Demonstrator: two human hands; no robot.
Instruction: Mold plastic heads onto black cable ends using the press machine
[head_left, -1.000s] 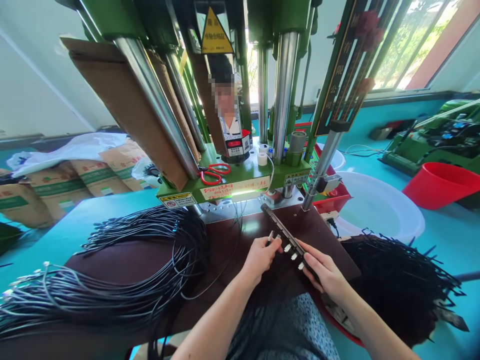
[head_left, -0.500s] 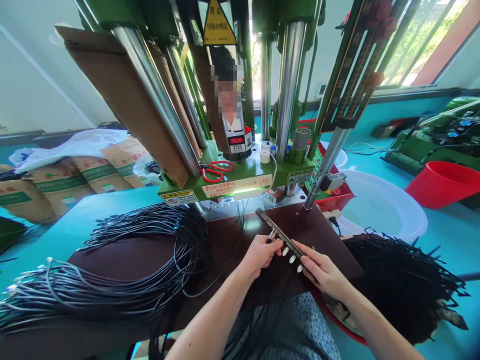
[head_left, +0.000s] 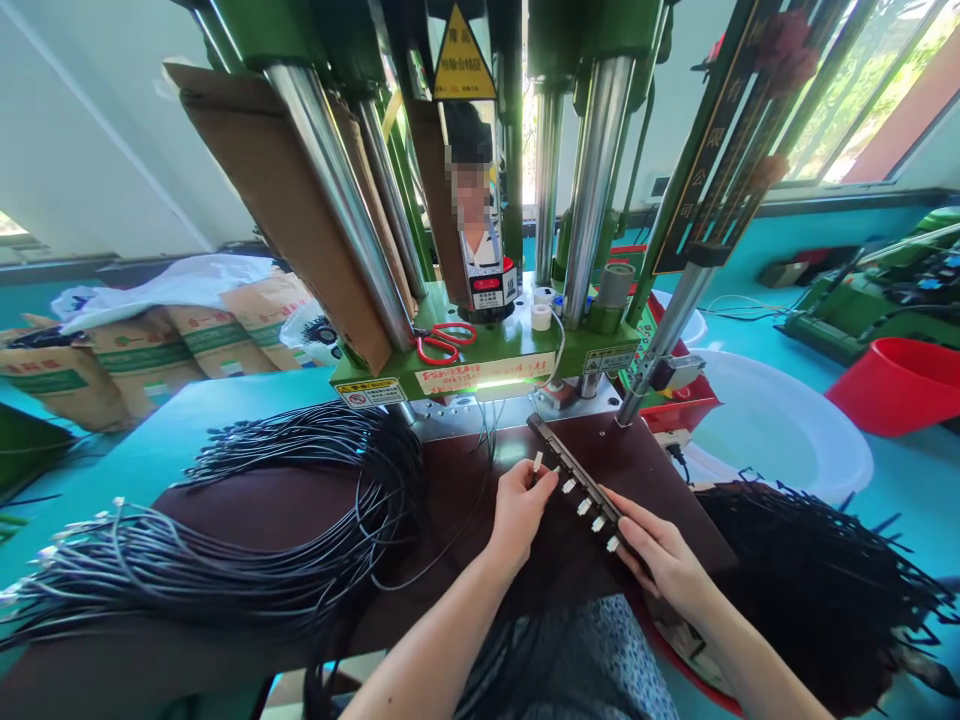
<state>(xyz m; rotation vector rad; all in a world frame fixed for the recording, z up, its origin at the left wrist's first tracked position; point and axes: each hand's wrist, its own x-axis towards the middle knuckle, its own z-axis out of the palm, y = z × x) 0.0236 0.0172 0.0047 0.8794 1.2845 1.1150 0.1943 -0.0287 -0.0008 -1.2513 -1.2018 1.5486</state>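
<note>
My right hand (head_left: 660, 545) grips the lower right end of a dark metal bar (head_left: 571, 460), which is held slanting above the brown tabletop. Several silver connectors (head_left: 583, 507) stick out along the bar's lower left side. Beside the bar's upper part, my left hand (head_left: 521, 505) pinches a small cable connector (head_left: 538, 462) that points upward, apart from the bar. Dark cables hang below the bar and run over my lap.
A green press (head_left: 495, 370) with steel columns stands in front, red scissors (head_left: 444, 342) on its ledge. Bundled black cables (head_left: 247, 545) cover the table's left. Black parts (head_left: 810, 590) are heaped at right, near a white tub (head_left: 787, 430). A person is visible behind the press.
My left hand has drawn back slightly from the bar, and the connector in its fingers now stands clear of it. The whole view has shifted a little.
</note>
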